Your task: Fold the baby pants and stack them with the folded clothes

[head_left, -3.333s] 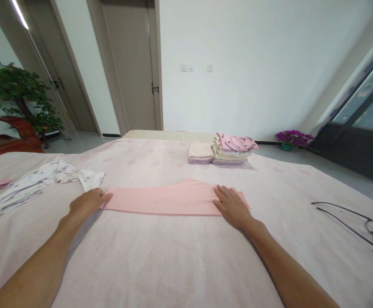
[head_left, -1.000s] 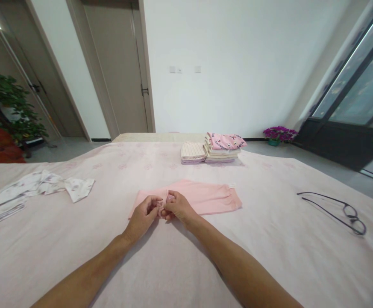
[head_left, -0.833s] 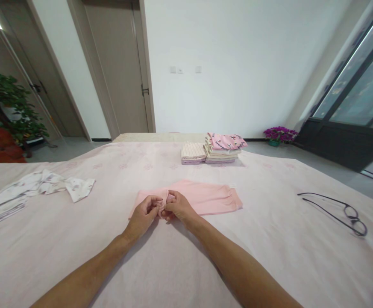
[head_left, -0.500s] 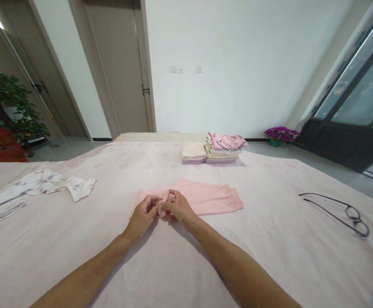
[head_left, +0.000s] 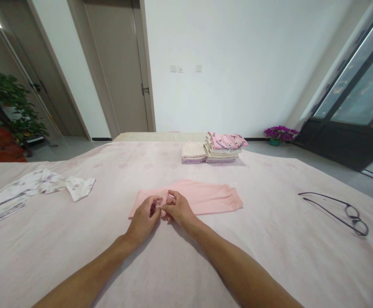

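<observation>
A pair of pink pants (head_left: pixel 212 197) lies flat on the bed cover, its gathered waistband and a small white label at the right end. My left hand (head_left: pixel 144 219) is closed in a pinch over the left part of the pants. Facing it, my right hand (head_left: pixel 180 209) also pinches, thumb against fingers. Between the fingertips is a small raised bit of the pink cloth, partly hidden by the fingers. The two hands almost touch.
Folded clothes (head_left: pixel 223 154) stand in a stack at the back, beside a lower striped pile (head_left: pixel 193 153). White patterned clothing (head_left: pixel 42 184) lies loosely at the left. Black-framed glasses (head_left: pixel 336 209) rest on the bed cover (head_left: pixel 285 265) at the right.
The left fingers have shifted slightly against the cloth, and the left wrist has turned a little. The right hand stays nearly in place. The pants lie as before.
</observation>
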Motion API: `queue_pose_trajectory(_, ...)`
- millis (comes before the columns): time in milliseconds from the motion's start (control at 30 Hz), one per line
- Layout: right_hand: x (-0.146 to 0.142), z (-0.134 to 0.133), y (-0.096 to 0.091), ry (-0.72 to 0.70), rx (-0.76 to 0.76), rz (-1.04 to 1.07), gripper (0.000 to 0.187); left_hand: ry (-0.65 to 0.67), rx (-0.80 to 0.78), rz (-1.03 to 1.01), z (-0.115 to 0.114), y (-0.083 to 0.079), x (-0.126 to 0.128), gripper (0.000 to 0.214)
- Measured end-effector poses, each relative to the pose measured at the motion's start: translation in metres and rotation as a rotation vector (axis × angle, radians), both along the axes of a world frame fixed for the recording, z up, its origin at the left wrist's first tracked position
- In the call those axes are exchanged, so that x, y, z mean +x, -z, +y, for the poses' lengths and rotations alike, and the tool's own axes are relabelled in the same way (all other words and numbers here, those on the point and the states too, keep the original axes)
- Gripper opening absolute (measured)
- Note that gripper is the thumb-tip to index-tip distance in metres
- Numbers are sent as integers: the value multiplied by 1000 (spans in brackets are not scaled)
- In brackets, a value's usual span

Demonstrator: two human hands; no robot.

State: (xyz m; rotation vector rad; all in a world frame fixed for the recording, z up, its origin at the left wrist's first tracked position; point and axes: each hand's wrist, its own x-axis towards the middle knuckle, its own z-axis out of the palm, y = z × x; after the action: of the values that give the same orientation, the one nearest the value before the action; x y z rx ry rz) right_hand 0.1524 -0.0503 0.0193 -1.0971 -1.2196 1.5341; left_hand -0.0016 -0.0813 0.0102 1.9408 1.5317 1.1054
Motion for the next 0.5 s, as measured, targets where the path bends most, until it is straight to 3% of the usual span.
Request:
queue_pose_trajectory(200, 3, -1, -5, 23, -39, -35, 71, -90, 104, -39, 0, -8, -2, 26)
queue_pose_trajectory(500, 1, -5, -11, 74, -5, 32, 67, -19, 201, 70, 0, -7, 5, 21)
